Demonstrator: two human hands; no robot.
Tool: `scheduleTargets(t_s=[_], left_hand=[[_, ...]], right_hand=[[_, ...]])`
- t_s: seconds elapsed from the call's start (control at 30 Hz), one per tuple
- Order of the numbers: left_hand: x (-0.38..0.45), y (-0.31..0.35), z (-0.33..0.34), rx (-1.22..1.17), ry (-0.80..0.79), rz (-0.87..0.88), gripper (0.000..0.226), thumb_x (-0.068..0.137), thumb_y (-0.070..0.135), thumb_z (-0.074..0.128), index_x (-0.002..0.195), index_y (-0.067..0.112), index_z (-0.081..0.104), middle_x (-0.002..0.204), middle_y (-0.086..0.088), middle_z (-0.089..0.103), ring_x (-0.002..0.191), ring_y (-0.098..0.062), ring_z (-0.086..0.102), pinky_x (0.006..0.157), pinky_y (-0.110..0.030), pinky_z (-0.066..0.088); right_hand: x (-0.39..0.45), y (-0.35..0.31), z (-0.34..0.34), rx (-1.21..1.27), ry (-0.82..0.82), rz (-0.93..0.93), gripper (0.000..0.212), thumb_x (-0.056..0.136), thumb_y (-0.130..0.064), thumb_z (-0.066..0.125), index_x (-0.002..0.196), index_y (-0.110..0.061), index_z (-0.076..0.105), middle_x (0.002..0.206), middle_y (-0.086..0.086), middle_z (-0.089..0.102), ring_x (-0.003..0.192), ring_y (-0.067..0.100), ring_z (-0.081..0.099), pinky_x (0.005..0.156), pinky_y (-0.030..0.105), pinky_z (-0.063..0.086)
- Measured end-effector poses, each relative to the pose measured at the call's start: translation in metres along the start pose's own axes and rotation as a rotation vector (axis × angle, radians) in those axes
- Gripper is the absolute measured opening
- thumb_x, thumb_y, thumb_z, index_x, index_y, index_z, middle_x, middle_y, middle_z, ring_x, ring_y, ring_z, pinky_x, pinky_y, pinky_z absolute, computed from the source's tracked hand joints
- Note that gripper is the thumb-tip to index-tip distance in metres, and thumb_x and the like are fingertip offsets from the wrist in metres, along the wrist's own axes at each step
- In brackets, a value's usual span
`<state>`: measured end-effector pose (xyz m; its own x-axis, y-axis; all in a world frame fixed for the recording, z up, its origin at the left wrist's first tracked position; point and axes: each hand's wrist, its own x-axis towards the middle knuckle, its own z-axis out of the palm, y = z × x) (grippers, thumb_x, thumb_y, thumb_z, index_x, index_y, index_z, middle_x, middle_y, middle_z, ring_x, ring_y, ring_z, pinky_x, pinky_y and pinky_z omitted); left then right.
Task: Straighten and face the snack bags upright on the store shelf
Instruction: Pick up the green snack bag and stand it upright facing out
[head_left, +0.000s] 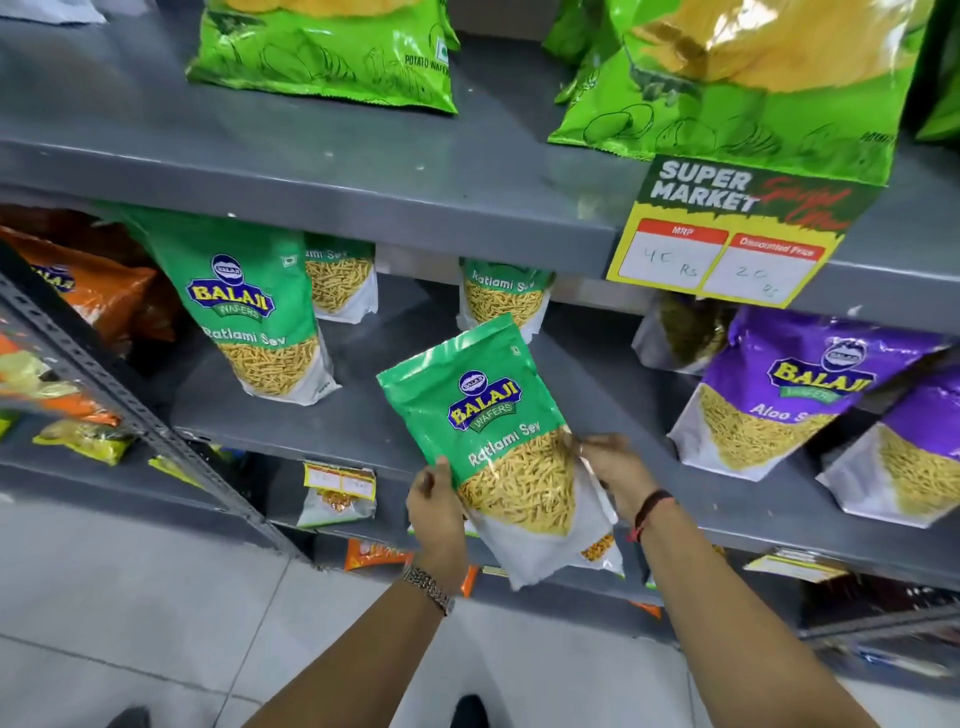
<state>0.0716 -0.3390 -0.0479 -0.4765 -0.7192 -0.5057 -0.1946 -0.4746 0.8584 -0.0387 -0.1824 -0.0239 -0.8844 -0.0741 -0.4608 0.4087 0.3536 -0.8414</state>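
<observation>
A green Ratlami Sev bag (488, 415) is held in front of the middle grey shelf (363, 415), tilted with its top leaning left. My left hand (436, 512) grips its lower left edge and my right hand (610, 467) pinches its right edge. Another green Ratlami Sev bag (254, 306) stands upright on the shelf to the left. Two more Ratlami Sev bags (340, 278) (506, 293) stand at the back. Purple Aloo Sev bags (789, 395) lean on the right side of the same shelf.
Green potato wafer bags (332, 47) (753, 78) sit on the upper shelf (363, 171), above a yellow price tag (727, 244). Orange bags (88, 280) fill the left unit behind a slotted metal upright (104, 384). Small packets (337, 491) lie on the lower shelf.
</observation>
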Motion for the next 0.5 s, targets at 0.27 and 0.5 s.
scheduleTargets(t_s=[0.27, 0.5], left_hand=[[-0.009, 0.029, -0.005, 0.008, -0.208, 0.218, 0.02, 0.089, 0.025, 0.056, 0.075, 0.013, 0.063, 0.073, 0.003, 0.066, 0.071, -0.008, 0.059, 0.069, -0.028, 0.048], [-0.007, 0.04, 0.005, 0.023, -0.376, 0.288, 0.017, 0.091, 0.021, 0.053, 0.082, 0.011, 0.064, 0.076, 0.004, 0.065, 0.067, 0.0, 0.06, 0.063, -0.013, 0.05]], right_hand=[[-0.049, 0.012, -0.009, 0.294, -0.007, 0.031, 0.013, 0.088, -0.015, 0.059, 0.079, -0.011, 0.068, 0.039, -0.013, 0.062, 0.035, -0.002, 0.054, 0.035, 0.01, 0.04], [-0.06, 0.012, -0.017, 0.381, 0.045, 0.049, 0.018, 0.09, -0.015, 0.054, 0.101, -0.006, 0.067, 0.078, 0.004, 0.065, 0.066, 0.017, 0.057, 0.04, 0.014, 0.044]])
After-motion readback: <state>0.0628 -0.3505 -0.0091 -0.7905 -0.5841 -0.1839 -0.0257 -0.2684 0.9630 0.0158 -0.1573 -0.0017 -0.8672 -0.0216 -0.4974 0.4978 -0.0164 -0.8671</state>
